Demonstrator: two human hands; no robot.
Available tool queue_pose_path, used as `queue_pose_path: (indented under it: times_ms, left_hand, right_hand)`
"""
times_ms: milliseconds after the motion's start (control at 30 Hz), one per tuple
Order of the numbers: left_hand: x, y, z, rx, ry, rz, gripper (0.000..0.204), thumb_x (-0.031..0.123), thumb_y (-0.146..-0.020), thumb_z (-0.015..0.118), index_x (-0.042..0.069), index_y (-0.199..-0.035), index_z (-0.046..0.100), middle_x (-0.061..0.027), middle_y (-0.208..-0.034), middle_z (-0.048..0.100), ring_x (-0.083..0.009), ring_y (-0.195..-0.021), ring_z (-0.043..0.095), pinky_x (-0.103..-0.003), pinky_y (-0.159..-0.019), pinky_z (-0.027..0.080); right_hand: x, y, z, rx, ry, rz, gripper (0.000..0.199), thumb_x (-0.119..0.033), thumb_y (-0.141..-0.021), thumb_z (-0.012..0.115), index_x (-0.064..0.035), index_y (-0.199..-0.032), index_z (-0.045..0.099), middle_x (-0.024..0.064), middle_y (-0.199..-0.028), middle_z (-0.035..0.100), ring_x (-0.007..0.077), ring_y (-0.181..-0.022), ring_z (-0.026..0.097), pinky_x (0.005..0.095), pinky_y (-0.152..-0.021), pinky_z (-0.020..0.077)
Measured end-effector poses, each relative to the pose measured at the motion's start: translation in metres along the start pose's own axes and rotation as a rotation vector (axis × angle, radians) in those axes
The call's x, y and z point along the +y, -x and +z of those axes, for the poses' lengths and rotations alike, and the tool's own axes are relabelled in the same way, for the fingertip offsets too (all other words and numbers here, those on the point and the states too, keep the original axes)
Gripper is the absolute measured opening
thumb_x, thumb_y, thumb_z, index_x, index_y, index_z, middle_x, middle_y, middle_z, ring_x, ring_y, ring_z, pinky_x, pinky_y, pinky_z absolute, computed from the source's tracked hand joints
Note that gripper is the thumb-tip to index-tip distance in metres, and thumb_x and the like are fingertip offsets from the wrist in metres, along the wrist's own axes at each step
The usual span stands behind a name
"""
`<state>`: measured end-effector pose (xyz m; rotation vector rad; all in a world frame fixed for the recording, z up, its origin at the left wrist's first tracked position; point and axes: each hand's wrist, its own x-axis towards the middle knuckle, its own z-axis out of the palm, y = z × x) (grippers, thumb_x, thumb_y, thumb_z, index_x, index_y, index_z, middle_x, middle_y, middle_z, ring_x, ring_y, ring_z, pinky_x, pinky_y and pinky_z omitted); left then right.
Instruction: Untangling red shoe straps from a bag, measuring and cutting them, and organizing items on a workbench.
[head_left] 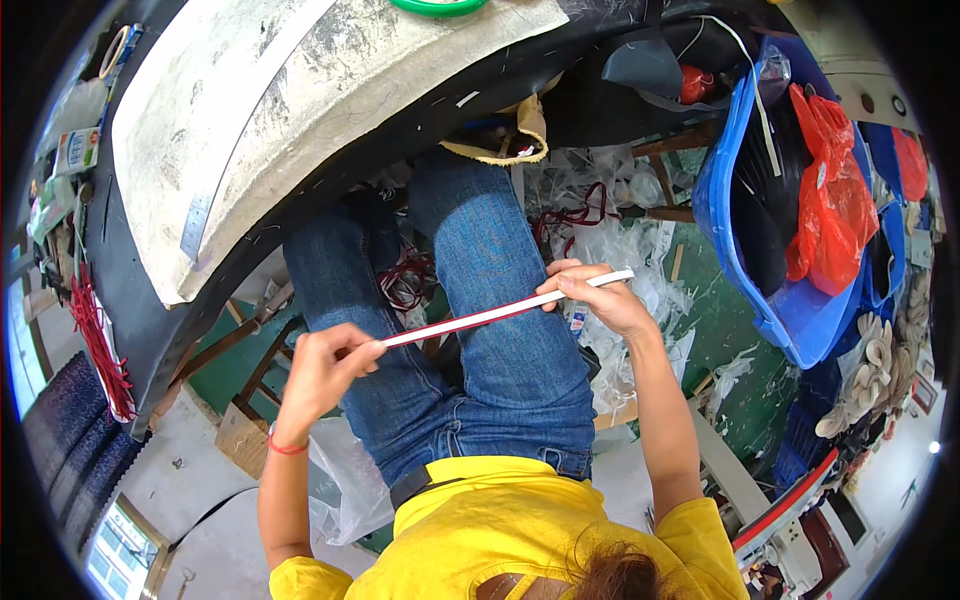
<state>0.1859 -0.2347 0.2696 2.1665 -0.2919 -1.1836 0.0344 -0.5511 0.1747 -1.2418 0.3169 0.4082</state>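
A narrow white strip [440, 329] with a dark red edge is stretched between my two hands, above my lap. My left hand [331, 366] pinches its left end between thumb and fingers. Toward the other end, my right hand [600, 296] grips the strip, and a short white tip sticks out past the fingers. The strip slants slightly upward to the right. Below it are my jeans-covered thighs, and it touches nothing else that I can make out.
Ahead stands a black-edged table with a worn white board [330, 110], a metal ruler [196, 222] and green-handled scissors [438, 6]. At right, a blue bin [728, 240] holds a red plastic bag [832, 190]. Plastic scraps and red cords [405, 285] litter the floor.
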Motion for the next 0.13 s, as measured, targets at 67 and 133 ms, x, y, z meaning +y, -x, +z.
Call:
queue_pose_path:
  times_ms: [67,133]
  left_hand:
    - [-0.022,0.015,-0.016,0.096,-0.043,-0.040,0.015,0.013,-0.082,0.066,-0.002,-0.081,0.067,-0.0057,-0.063,0.064,-0.0086,-0.058,0.059,-0.022,-0.054,0.046]
    - [-0.047,0.031,-0.038,0.239,-0.117,-0.076,0.016,0.015,-0.082,0.068,-0.001,-0.081,0.067,-0.0057,-0.064,0.065,-0.0099,-0.059,0.061,-0.023,-0.054,0.047]
  right_hand:
    - [0.001,-0.001,-0.001,-0.006,0.013,-0.007,0.031,-0.024,-0.091,0.053,0.0022,-0.098,0.069,0.0108,-0.082,0.069,0.0207,-0.106,0.049,0.0367,-0.096,0.0357]
    - [0.009,-0.002,-0.004,-0.022,-0.043,-0.033,0.032,-0.027,-0.091,0.052,-0.0006,-0.098,0.070,0.0090,-0.088,0.070,0.0194,-0.105,0.053,0.0339,-0.103,0.0305]
